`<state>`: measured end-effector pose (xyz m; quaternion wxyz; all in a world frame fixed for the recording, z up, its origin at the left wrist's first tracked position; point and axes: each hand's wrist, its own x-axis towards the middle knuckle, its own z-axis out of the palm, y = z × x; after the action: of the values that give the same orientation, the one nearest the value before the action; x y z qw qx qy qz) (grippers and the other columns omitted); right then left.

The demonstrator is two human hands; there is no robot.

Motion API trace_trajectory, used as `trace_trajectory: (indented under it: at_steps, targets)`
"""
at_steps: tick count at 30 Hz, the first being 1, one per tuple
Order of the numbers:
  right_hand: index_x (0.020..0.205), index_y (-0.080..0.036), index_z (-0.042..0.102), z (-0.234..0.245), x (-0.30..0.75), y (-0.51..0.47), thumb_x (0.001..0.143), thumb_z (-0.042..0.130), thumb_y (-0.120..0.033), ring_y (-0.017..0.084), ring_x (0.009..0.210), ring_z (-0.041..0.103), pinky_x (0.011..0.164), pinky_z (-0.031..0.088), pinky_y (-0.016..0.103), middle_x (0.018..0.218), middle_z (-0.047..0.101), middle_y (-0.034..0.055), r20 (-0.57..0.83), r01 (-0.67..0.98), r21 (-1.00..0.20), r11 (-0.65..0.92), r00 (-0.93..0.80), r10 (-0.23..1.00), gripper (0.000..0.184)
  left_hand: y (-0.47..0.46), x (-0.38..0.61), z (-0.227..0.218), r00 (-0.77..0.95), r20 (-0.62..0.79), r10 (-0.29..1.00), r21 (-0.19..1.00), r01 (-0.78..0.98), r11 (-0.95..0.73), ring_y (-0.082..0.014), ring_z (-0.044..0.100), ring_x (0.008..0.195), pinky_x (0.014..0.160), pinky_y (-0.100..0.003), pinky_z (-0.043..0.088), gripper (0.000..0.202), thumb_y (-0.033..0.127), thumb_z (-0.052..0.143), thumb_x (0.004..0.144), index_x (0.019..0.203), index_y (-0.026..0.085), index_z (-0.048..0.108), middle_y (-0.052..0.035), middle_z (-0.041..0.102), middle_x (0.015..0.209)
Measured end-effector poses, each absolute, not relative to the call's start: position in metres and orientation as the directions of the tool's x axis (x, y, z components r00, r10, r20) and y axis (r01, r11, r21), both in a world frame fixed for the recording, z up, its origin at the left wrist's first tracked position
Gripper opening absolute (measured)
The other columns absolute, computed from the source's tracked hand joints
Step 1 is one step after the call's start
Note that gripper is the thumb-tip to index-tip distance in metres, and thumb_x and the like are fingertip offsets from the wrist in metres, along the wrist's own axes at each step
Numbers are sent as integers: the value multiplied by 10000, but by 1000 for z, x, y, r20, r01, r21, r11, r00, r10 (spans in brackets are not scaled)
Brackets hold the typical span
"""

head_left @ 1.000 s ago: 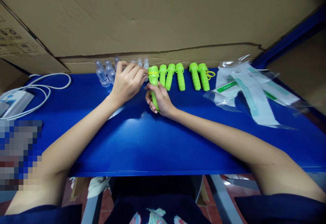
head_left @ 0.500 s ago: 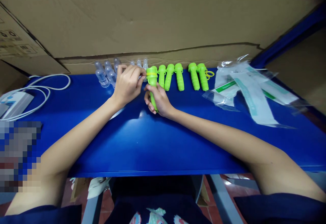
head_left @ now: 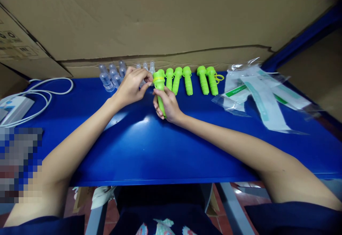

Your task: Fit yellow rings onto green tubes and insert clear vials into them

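My right hand (head_left: 169, 105) grips a green tube (head_left: 159, 86), its yellow band (head_left: 158, 80) on; my left hand (head_left: 134, 85) — hold unclear — nears its head. Five tubes (head_left: 188, 81) right of it look unbanded.

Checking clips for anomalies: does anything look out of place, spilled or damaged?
I see no spill or damage. The plastic packets at right overlap askew, unlike the neater row of green handles; a pixelated patch covers the lower left.

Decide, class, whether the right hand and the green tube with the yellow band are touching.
Touching: the head view shows the right hand wrapped around the green tube, below its yellow band.
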<state>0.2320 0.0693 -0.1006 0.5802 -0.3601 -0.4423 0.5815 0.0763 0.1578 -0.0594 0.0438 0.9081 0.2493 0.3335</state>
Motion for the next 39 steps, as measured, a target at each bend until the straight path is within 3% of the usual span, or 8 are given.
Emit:
trace_trajectory:
  at_steps: [8, 10, 14, 17, 22, 30, 35, 39]
  targets:
    - [919, -263, 404, -100, 233, 72, 840, 700, -685, 92, 249, 382, 231, 273, 206, 469, 547, -125, 104, -348, -935, 60, -109, 989, 522, 151, 76, -51, 634, 610, 475, 283, 386, -878, -236, 713, 1021, 1106, -476, 430, 161, 327, 580, 982, 998, 200, 678, -49, 758, 994]
    - [916, -263, 400, -101, 233, 73, 860, 680, -682, 92, 251, 386, 235, 274, 206, 470, 544, -125, 114, -345, -935, 79, -81, 990, 507, 146, 80, -51, 604, 605, 520, 390, 345, -854, -230, 706, 1019, 1061, -440, 462, 201, 381, 627, 961, 1003, 193, 685, -61, 760, 1020]
    - [940, -267, 392, -102, 232, 72, 864, 699, -654, 100, 258, 405, 233, 284, 208, 483, 552, -136, 146, -304, -946, 116, -78, 986, 500, 141, 93, -54, 451, 505, 735, 759, 172, -628, -191, 673, 902, 860, -342, 525, 427, 615, 670, 918, 867, 193, 638, -54, 708, 913]
    - [966, -265, 393, -103, 232, 70, 899, 685, -602, 92, 267, 424, 244, 299, 192, 499, 561, -145, 174, -278, -950, 139, -105, 979, 450, 136, 102, -58, 387, 409, 827, 888, 42, -458, -158, 632, 807, 810, -316, 533, 583, 754, 755, 793, 780, 201, 571, -12, 614, 780]
    - [968, -268, 387, -102, 231, 70, 899, 697, -621, 92, 261, 421, 243, 305, 192, 494, 560, -152, 164, -278, -951, 133, -89, 982, 475, 129, 108, -58, 383, 338, 860, 938, -62, -341, -145, 649, 818, 833, -299, 548, 644, 723, 882, 662, 772, 208, 512, 15, 574, 753]
    - [969, -267, 419, -99, 229, 66, 884, 710, -681, 88, 267, 423, 250, 301, 199, 498, 551, -152, 167, -274, -950, 149, -41, 985, 513, 131, 111, -66, 414, 239, 879, 971, -87, -223, -157, 654, 801, 756, -312, 526, 554, 556, 853, 714, 804, 239, 407, 16, 595, 785]
    - [992, -262, 433, -98, 230, 63, 884, 706, -695, 80, 266, 415, 260, 297, 197, 488, 534, -159, 179, -262, -951, 166, -25, 984, 523, 130, 111, -70, 444, 248, 861, 965, -32, -261, -169, 647, 805, 750, -325, 510, 503, 567, 777, 781, 833, 247, 393, 13, 569, 795]
    - [979, -266, 422, -98, 230, 64, 874, 718, -684, 88, 267, 419, 247, 302, 197, 493, 542, -157, 184, -255, -952, 171, -30, 982, 522, 133, 109, -71, 441, 226, 868, 972, -45, -230, -204, 722, 925, 820, -343, 549, 518, 585, 795, 765, 916, 244, 436, -16, 677, 908]
